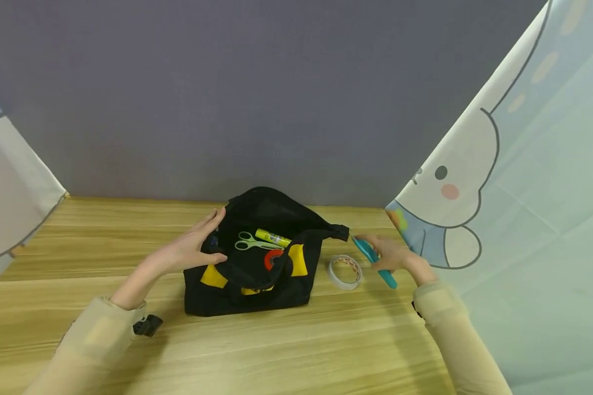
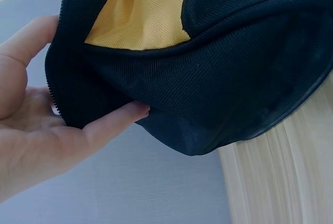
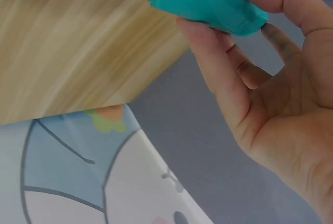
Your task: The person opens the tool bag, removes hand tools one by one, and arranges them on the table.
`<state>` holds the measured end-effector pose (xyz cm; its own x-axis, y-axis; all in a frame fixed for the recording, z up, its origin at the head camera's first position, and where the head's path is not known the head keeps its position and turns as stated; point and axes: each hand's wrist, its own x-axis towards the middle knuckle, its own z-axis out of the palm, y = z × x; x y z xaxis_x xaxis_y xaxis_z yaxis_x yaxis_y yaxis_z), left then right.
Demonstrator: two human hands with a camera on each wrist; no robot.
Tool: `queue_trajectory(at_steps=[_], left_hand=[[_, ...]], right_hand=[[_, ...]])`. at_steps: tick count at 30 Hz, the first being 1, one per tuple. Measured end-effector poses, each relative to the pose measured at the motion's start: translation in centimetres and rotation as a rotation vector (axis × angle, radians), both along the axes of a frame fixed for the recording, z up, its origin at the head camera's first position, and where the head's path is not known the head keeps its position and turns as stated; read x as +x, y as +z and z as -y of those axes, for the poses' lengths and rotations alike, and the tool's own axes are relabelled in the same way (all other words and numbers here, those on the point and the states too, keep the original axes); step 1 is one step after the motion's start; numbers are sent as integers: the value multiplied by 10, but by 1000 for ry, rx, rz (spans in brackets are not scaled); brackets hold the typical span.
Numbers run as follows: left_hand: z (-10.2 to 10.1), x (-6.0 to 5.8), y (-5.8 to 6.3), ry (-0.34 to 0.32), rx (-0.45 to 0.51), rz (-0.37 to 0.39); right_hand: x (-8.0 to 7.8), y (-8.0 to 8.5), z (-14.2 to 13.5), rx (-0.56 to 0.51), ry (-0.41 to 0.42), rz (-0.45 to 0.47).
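Soft, moderate light, warm in the head view and cooler at the wrists.
The wooden table (image 1: 257, 348) is palest at its near middle, and faint, soft-edged shadows fall inward from the left sleeve (image 1: 91, 340) and right sleeve (image 1: 457, 334), both slightly smeared. The far grey backdrop (image 1: 277, 109) is dimmer; the black bag's (image 1: 212, 302) folds swallow detail. The left wrist view shows its weave crisply, with table grain curving at right.

Scissors (image 1: 255, 242) in bag (image 1: 294, 291), tape (image 1: 345, 285) at right
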<state>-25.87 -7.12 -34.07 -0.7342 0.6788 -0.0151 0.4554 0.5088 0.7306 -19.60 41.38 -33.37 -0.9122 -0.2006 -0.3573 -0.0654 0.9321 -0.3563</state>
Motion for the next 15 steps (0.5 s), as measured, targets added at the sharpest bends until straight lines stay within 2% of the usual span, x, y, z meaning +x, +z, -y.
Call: queue_trajectory(at_steps=[11,15], left_hand=[[-2,1,0,4,-13,-6],[-2,2,-1,13,-12,-6]], right_hand=[[1,-28,-14,-14,-4,-12],[1,-34,-15,-17,-26,19]])
